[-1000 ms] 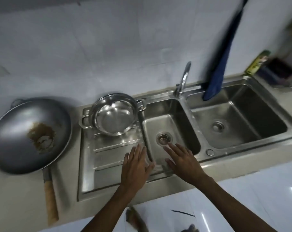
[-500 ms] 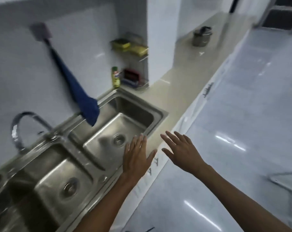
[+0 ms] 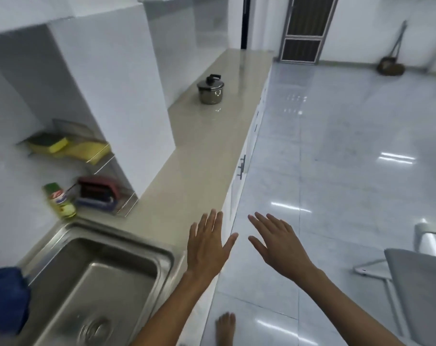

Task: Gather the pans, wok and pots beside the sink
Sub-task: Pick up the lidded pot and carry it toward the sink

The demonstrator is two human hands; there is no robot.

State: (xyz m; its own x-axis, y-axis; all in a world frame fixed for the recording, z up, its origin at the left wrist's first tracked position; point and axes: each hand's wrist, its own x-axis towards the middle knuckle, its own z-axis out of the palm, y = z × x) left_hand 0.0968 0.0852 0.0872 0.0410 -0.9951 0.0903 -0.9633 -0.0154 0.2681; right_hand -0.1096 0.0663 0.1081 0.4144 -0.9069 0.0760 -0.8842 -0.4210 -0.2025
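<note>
A small steel pot (image 3: 210,90) with a black-knobbed lid stands far down the beige counter (image 3: 199,156), well beyond my reach. My left hand (image 3: 207,245) hovers flat with fingers spread over the counter's front edge, just right of the steel sink basin (image 3: 107,278). My right hand (image 3: 276,242) is also spread and empty, held out over the floor beside the counter. The wok and the other pot are out of view.
A wire rack (image 3: 104,193) with sponges and a brush stands in the corner behind the sink, a green dish-soap bottle (image 3: 59,201) beside it. A blue cloth (image 3: 4,298) hangs at the lower left. A white wall pillar juts onto the counter. A grey chair (image 3: 416,283) stands at right.
My view has swung right, away from the wok and the pot on the drainboard, along the counter to the lidded pot. Both hands stay spread and empty in front of me.
</note>
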